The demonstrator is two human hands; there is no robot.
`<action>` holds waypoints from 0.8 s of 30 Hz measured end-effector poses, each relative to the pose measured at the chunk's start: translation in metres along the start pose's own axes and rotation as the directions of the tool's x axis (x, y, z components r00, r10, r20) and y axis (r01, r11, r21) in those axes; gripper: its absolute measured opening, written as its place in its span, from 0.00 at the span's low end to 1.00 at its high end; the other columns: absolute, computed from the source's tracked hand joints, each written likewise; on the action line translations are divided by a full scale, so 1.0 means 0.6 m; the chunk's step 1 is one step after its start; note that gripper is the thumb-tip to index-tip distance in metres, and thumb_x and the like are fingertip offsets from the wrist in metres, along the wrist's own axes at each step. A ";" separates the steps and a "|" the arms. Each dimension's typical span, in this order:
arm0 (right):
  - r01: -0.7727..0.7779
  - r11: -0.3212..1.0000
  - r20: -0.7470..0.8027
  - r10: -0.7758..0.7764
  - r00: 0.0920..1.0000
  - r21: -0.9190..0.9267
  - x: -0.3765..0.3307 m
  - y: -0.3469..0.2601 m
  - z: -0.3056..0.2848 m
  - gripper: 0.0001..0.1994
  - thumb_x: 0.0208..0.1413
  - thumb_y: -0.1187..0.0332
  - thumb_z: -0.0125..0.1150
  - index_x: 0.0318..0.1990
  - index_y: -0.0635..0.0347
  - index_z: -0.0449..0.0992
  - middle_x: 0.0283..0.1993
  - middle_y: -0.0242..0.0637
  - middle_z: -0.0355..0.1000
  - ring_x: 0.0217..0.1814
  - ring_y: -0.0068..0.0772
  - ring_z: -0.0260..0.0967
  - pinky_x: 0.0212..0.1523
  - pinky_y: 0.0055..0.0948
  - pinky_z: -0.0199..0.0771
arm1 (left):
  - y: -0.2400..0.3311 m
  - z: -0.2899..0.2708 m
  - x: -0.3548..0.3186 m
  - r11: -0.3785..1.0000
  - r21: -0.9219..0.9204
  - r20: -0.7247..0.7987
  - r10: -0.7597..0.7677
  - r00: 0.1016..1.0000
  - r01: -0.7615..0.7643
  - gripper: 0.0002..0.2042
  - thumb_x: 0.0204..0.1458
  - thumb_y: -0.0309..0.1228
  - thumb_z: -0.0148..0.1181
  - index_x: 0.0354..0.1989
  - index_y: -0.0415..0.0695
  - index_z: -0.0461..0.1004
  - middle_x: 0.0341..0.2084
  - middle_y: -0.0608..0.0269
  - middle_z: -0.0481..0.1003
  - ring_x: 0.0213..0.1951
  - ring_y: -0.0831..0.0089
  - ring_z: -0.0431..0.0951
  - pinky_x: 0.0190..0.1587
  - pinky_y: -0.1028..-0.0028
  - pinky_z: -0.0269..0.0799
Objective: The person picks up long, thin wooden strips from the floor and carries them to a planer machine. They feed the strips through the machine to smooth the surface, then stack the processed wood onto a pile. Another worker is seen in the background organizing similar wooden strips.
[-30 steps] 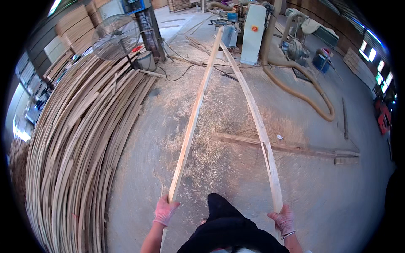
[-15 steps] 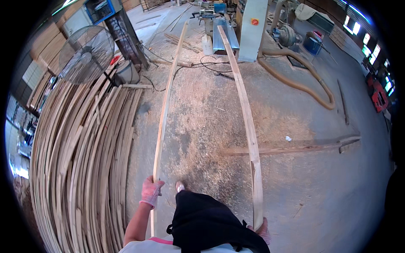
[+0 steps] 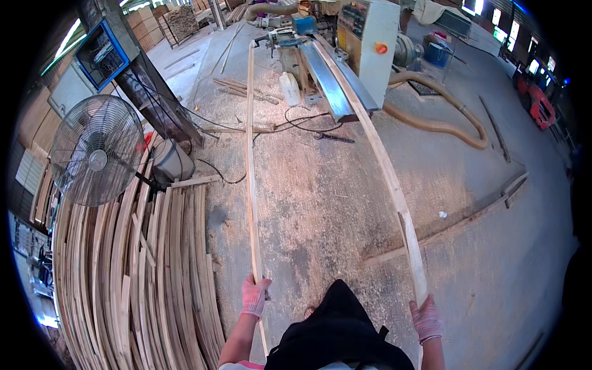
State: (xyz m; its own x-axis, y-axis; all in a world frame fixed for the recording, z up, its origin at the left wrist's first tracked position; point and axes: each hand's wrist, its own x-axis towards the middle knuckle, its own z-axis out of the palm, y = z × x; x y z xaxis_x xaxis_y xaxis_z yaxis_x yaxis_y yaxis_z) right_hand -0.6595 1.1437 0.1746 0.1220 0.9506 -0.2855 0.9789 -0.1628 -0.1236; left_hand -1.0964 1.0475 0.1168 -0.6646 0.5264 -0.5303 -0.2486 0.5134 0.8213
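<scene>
In my left hand (image 3: pixel 255 295), gloved in pink and white, I grip a long thin wooden strip (image 3: pixel 250 172). It stretches away from me, its far end up by the machine. Another long wooden strip (image 3: pixel 375 145) is held near its close end by my right hand (image 3: pixel 427 317), which wears the same kind of glove. A piece is broken or notched out of that strip's edge partway along. Its far part lies over the shiny metal bed (image 3: pixel 327 83) of a woodworking machine. Both hands are closed round the wood.
On the left lies a large stack of wooden strips (image 3: pixel 142 283), with a standing fan (image 3: pixel 97 159) and a white bucket (image 3: pixel 174 161) behind. A machine cabinet (image 3: pixel 364 52), white jug (image 3: pixel 290 88), hose (image 3: pixel 438 126) and cables lie ahead. Sawdust covers the floor; a long floor groove (image 3: pixel 444 233) runs right.
I have moved forward, so the machine and fan are nearer. The right strip's far part now reaches further over the metal bed. My right hand has come more fully into view.
</scene>
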 end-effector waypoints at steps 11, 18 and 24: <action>0.079 0.988 -0.013 -0.078 0.997 0.134 0.393 -0.185 0.056 0.24 0.49 0.52 0.60 0.43 0.64 0.64 0.32 0.53 0.72 0.34 0.58 0.70 0.36 0.46 0.71 | 0.192 0.015 0.272 0.990 0.136 -0.139 0.040 0.989 -0.020 0.13 0.42 0.27 0.61 0.36 0.37 0.70 0.18 0.64 0.70 0.15 0.77 0.69 0.17 0.75 0.68; 0.145 0.988 0.023 -0.146 0.989 0.058 0.576 -0.387 -0.039 0.22 0.48 0.51 0.60 0.38 0.61 0.66 0.32 0.50 0.72 0.35 0.54 0.71 0.36 0.46 0.71 | 0.345 0.075 0.390 0.968 0.242 -0.158 0.107 0.982 -0.066 0.15 0.40 0.28 0.63 0.37 0.36 0.70 0.19 0.62 0.71 0.18 0.75 0.71 0.20 0.74 0.68; 0.181 0.972 -0.075 -0.171 0.982 0.153 0.718 -0.544 -0.082 0.22 0.48 0.48 0.57 0.37 0.61 0.69 0.31 0.50 0.73 0.35 0.52 0.72 0.36 0.44 0.71 | 0.422 0.081 0.527 0.844 0.435 -0.116 0.399 0.910 -0.314 0.19 0.35 0.34 0.66 0.37 0.37 0.72 0.23 0.52 0.74 0.26 0.65 0.76 0.31 0.66 0.71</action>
State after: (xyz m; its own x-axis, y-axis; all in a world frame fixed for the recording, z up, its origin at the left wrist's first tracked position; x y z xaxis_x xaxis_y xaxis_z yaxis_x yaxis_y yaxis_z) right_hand -0.9186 1.6193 0.1390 -0.0356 0.9815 -0.1883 0.9481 -0.0264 -0.3168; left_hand -1.3353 1.3770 0.1469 -0.7855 0.6049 -0.1305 0.3055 0.5625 0.7683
